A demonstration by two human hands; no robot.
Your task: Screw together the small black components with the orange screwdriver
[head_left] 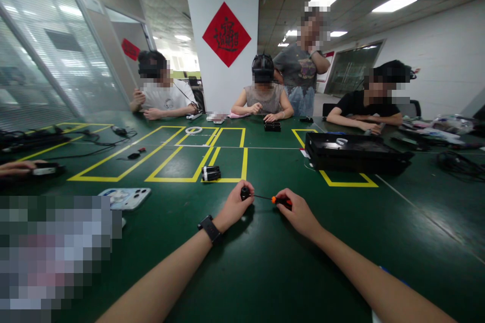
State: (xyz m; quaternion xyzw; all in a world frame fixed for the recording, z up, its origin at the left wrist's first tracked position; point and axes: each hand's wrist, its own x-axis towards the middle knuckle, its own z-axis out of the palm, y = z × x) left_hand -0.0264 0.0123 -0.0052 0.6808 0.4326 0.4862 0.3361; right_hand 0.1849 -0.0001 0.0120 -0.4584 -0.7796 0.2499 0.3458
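My left hand (235,208) is closed around a small black cylindrical part (245,192), with its round end showing between the fingers. In my right hand (299,212) is a screwdriver (283,202) with an orange and black handle. Its thin shaft points left, and the tip reaches the black part or the fingers beside it; exact contact is too small to make out. Both hands are just above the green table (265,272). Beyond my left hand, black cylinders with white bands (211,173) lie side by side.
A large black tray (356,156) stands at the right, and a phone (131,198) lies at the left. Yellow tape (162,180) marks rectangles on the table. Several people sit or stand across it; another person's hand (20,167) is at the left edge. Cables (460,164) lie far right.
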